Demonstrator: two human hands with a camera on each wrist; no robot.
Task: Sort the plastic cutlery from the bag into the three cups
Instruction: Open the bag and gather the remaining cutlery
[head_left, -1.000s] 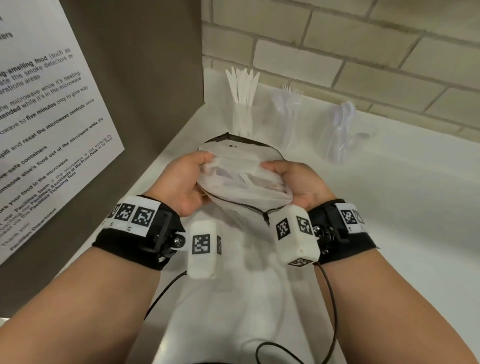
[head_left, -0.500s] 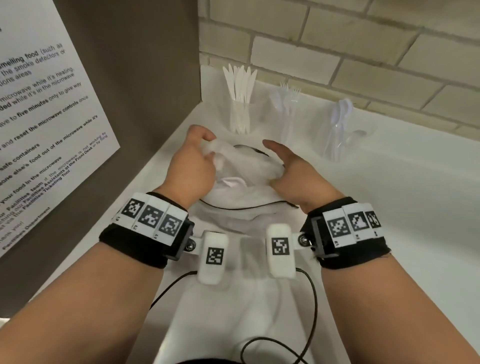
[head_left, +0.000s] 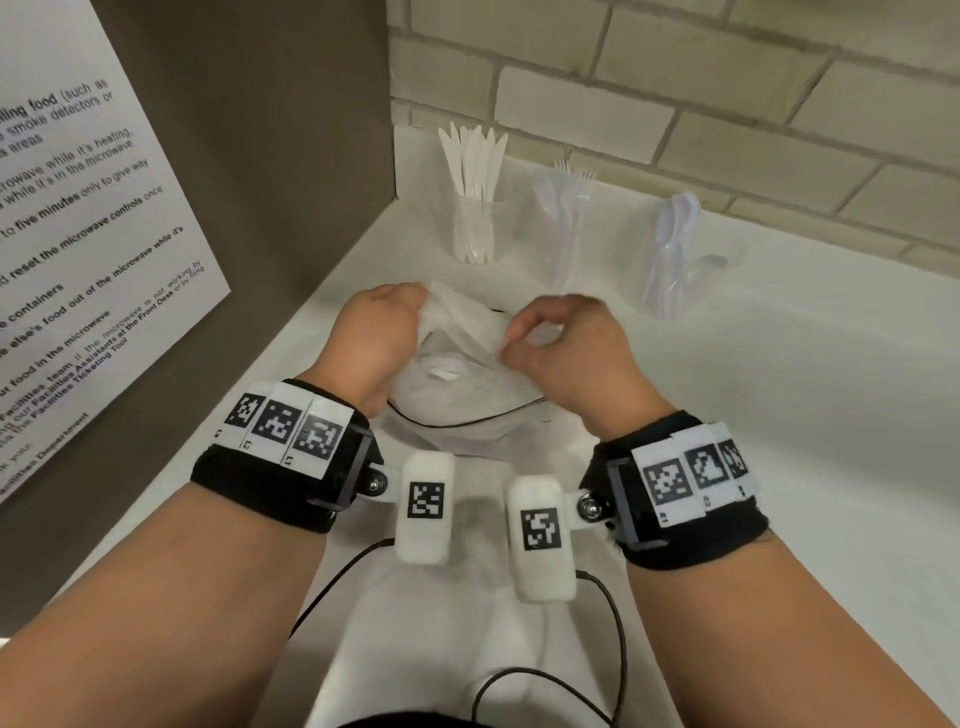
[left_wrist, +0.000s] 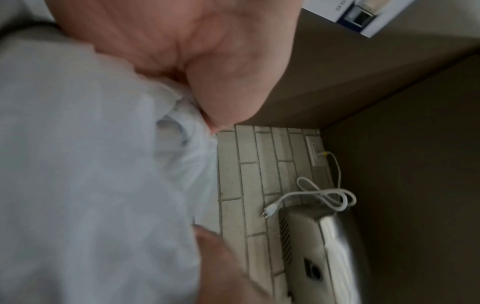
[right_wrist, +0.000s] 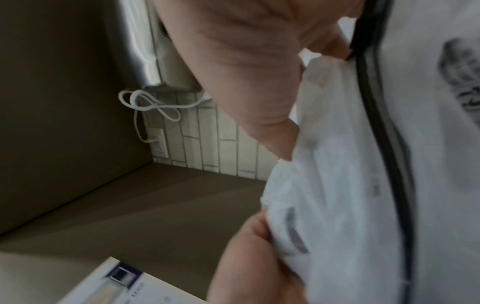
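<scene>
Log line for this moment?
left hand grips bag | right hand pinches bag | cutlery remains inside | three cups partly filled

White bench (head_left: 779, 415) runs to a pale brick wall (head_left: 675, 78) at 12 o'clock. Printed white microwave notice (head_left: 78, 234) on brown panel at 9 o'clock. Left wrist view: white looped power cord (left_wrist: 324, 195), wall outlet (left_wrist: 315, 152), silver appliance (left_wrist: 324, 257).

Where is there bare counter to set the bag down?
Right of the bag and in front of the spoon cup, the counter is bare. It is crowded at the back: three cups in a row, knives, forks, spoons. Both hands hold the bag.
</scene>
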